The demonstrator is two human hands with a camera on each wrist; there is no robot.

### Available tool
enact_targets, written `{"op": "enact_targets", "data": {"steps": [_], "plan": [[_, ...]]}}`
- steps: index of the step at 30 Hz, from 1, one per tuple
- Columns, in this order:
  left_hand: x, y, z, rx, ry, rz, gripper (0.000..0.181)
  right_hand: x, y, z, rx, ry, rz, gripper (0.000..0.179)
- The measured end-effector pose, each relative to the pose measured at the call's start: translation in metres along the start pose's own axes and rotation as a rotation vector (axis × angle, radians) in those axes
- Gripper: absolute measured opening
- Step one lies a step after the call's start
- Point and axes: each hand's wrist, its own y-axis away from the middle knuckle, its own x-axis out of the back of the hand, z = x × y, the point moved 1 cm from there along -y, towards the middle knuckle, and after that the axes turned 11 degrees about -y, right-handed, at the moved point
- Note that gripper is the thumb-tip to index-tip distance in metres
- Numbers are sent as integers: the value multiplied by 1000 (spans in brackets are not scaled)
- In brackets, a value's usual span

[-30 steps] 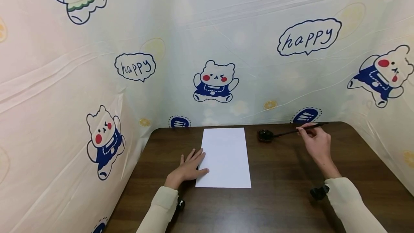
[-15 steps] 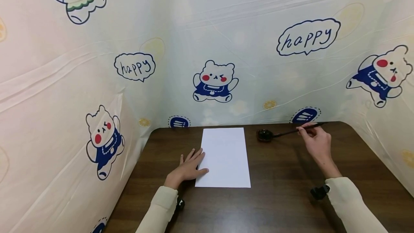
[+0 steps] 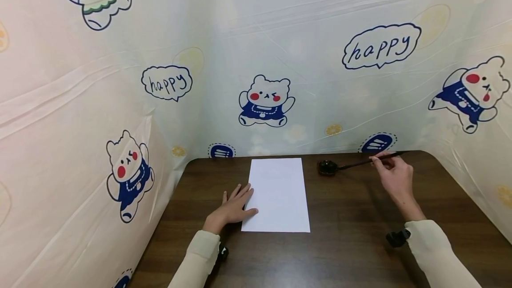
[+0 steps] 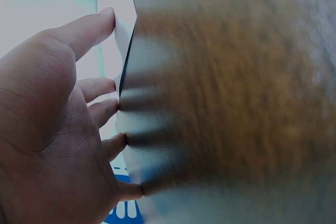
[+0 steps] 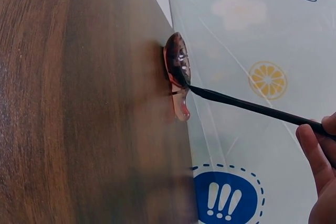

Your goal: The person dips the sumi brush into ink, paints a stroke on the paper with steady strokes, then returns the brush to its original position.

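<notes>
My left hand [image 3: 230, 211] rests spread on the left edge of a blank white sheet of paper [image 3: 280, 194], thumb and fingertips touching it and the table. At the right, my right hand [image 3: 397, 183] pinches a slim black brush [image 3: 355, 164] by its handle, between thumb and fingers. The brush slants down to the left. Its tip meets a small dark, glossy dish [image 3: 327, 167] on the table. From the right wrist, the dish [image 5: 177, 59] shows a reddish translucent rim and a tab-like handle; how deep the brush tip sits in it cannot be told.
A dark wooden table [image 3: 344, 252] lies under everything. Pale curtain [image 3: 312, 57] printed with bears and lettering surrounds it at the back and both sides. A black camera [image 3: 398, 238] sits at the right wrist.
My right hand has shifted slightly to the right along with the brush. The left hand, the paper and the dish look the same.
</notes>
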Motion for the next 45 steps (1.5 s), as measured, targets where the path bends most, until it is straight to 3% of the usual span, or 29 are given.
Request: {"op": "enact_targets", "data": {"steps": [7, 28, 45], "plan": [[1, 0, 1, 1, 2, -5, 83, 4, 0, -5, 20, 40, 20, 15], [1, 1, 1, 1, 22, 4, 83, 2, -5, -20, 49, 29, 31, 15], [2, 1, 1, 0, 20, 5, 83, -10, -12, -48, 133, -53, 8, 12]]}}
